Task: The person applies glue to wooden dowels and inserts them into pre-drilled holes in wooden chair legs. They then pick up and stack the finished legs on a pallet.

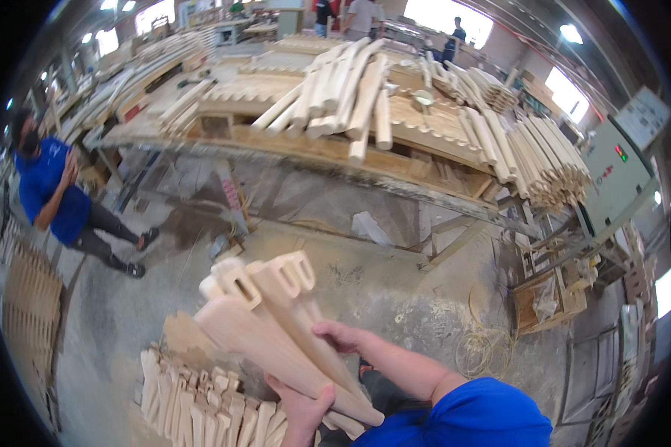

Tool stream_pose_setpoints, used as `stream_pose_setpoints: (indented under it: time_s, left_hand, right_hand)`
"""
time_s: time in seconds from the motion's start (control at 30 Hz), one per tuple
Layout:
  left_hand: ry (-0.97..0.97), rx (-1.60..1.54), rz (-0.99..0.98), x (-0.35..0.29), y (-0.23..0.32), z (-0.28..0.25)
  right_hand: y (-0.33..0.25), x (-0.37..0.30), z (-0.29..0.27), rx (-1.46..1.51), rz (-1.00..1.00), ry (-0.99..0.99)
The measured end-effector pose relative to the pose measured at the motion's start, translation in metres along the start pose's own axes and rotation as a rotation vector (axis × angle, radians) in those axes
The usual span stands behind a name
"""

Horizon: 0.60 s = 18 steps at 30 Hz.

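Note:
A bundle of pale, shaped wooden pieces (276, 331) lies across both my hands, tilted, with its broad ends pointing up and to the left. Oblong slots are cut through some of those ends. My left hand (302, 408) is closed round the bundle's lower side, thumb across the wood. Higher up, my right hand (337, 337) grips the right side of the same bundle, its fingers partly hidden behind it. Below and left of my left hand stands a close-packed stack of similar wooden pieces (201, 406).
Ahead runs a long workbench (313, 165) piled with long wooden parts (343, 82). A person in a blue shirt (52, 186) stands at left. On the right are a grey control cabinet (615, 175), a wooden crate (540, 302) and a coiled hose (484, 352) on the floor.

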State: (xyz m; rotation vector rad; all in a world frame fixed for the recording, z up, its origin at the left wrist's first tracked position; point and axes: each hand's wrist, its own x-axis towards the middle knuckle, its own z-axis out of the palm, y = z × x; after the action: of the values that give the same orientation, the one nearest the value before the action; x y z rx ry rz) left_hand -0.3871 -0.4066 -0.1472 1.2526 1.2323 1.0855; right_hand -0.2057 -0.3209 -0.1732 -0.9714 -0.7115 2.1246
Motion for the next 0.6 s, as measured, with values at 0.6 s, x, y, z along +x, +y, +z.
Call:
stream_pose_setpoints:
  time_s: [0.6]
  left_hand:
    - [-0.861,-0.269,0.146,0.187,0.184,0.497]
  right_hand:
    - [-0.324,-0.321,-0.307,0.084,-0.509,0.517]
